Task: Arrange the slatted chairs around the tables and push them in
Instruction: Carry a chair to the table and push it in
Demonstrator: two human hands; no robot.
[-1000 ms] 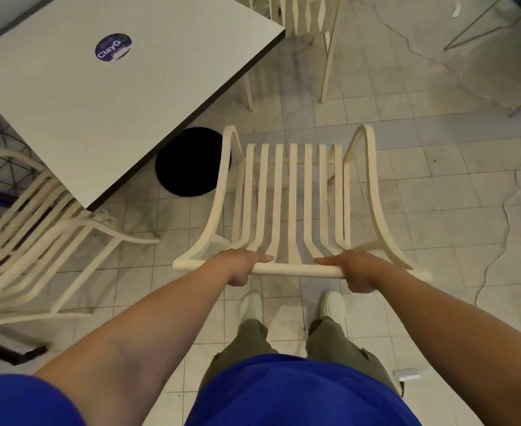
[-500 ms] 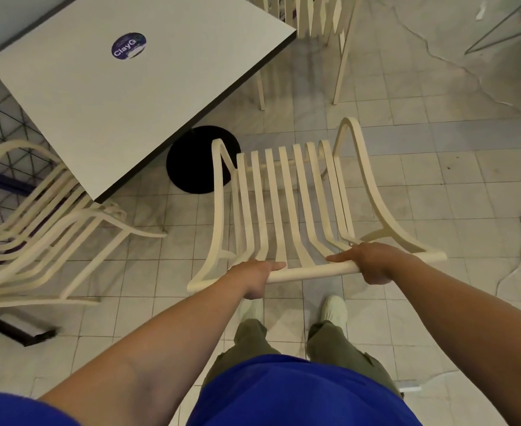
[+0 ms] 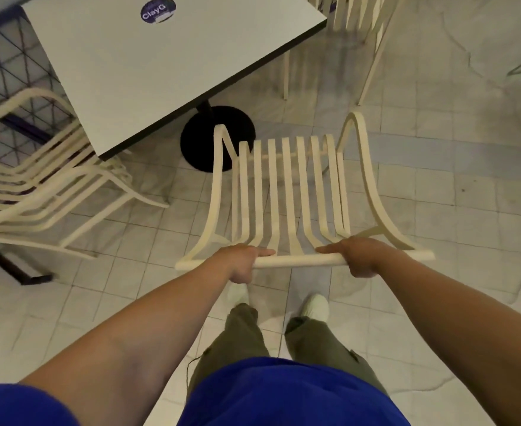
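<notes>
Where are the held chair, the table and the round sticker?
held chair (image 3: 296,260), head view, middle of its top rail.
table (image 3: 167,72), head view, bare part of the top.
round sticker (image 3: 158,9), head view, its centre.

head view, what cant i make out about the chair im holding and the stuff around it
All in the head view:
- held slatted chair: feet hidden under its seat; floor contact unclear.
- left hand, right hand: most fingers hidden under the top rail.
- sticker: print below "ClayG" too small.
- far chair: only legs and slat ends, blurred, cut by the top edge.
- stacked chairs: cut by the left edge; count unclear.
</notes>
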